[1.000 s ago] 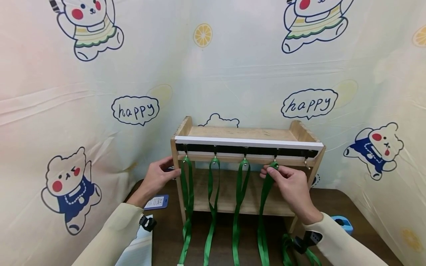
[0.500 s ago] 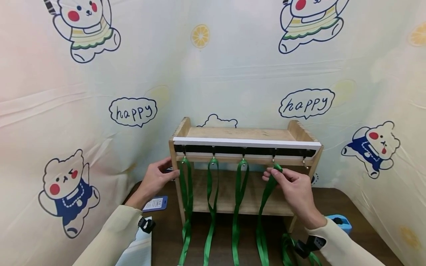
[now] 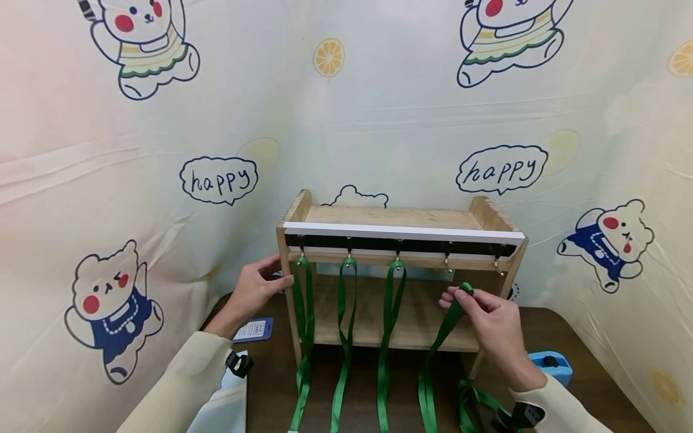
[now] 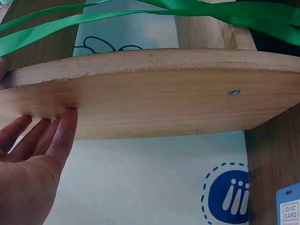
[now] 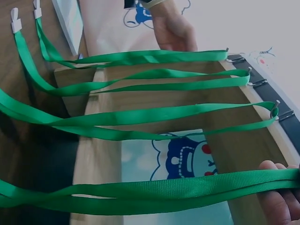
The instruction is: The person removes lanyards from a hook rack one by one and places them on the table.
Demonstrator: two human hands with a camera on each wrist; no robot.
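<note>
My right hand (image 3: 495,322) pinches the looped top of a green lanyard (image 3: 448,322), below and right of the fourth metal hook (image 3: 446,261), which carries nothing. The lanyard's long end trails down past the shelf front. Three more green lanyards, one of them the middle lanyard (image 3: 385,343), hang from hooks along the black strip (image 3: 373,243) of a small wooden shelf (image 3: 395,216). On the shelf's left side panel (image 4: 164,103), my left hand (image 3: 253,297) grips the edge: fingertips press the outer face, and the thumb lies at the front.
Another green lanyard (image 3: 467,400) lies bunched on the dark table at the right, near a blue object (image 3: 554,365). A blue ID card holder (image 3: 261,328) and a pale flat item (image 3: 230,391) lie at the left. Printed cloth (image 3: 379,126) surrounds the table.
The lanyard in my right hand has come off the fourth hook. That hand has moved down and to the right with it. My left hand stays on the shelf side.
</note>
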